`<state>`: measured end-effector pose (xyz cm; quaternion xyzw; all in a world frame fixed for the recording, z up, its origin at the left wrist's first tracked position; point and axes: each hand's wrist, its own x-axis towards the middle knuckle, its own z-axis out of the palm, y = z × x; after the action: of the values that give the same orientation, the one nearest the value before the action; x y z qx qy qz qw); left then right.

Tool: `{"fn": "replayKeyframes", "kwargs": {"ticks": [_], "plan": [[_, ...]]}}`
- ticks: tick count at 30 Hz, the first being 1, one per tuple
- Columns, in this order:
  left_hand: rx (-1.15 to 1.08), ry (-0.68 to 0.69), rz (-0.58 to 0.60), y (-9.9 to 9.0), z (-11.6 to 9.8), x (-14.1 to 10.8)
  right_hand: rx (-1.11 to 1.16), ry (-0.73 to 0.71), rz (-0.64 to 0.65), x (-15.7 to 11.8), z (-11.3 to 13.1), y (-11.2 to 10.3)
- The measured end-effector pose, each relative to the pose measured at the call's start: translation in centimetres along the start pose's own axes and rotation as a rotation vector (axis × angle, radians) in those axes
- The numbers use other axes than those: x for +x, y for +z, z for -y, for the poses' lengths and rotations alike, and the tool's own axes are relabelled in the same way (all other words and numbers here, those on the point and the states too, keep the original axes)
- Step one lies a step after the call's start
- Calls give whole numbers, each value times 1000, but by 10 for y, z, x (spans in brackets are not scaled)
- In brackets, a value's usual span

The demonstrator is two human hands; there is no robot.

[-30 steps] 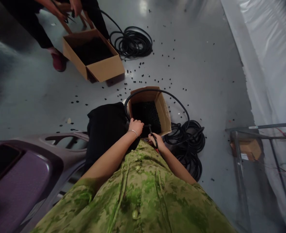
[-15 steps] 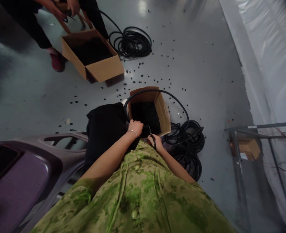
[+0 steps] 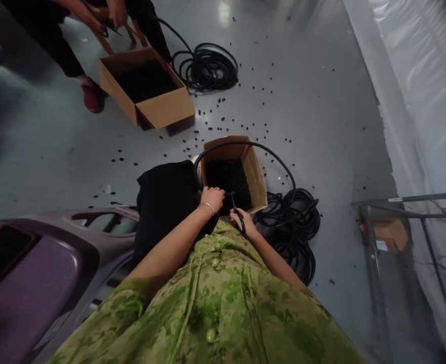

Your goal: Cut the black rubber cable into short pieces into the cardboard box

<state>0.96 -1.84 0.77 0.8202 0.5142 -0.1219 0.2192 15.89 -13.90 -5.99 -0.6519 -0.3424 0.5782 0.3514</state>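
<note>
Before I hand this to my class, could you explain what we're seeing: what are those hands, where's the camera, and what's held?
There's no machine: these are a person's own bare hands, seen from a camera worn on the head, looking forward and down. The left hand grips a black tube, which arches over an open cardboard box. The right hand holds what looks like a scissor-like tool. Black bits lie inside the box; similar small pieces dot the grey floor. Ahead and left, another person's hands show near a second box.
</note>
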Motion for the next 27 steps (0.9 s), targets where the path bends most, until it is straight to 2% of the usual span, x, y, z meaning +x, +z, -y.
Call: {"fn": "replayKeyframes", "kwargs": {"ticks": [5, 13, 19, 27], "plan": [[-54, 5, 8, 3, 1, 1, 61, 7, 22, 2, 7, 2], [7, 14, 9, 3, 1, 1, 34, 24, 36, 4, 11, 4], [-4, 35, 3, -1, -1, -2, 46, 12, 3, 5, 10, 4], [27, 54, -3, 4, 0, -1, 37, -13, 0, 5, 7, 5]]}}
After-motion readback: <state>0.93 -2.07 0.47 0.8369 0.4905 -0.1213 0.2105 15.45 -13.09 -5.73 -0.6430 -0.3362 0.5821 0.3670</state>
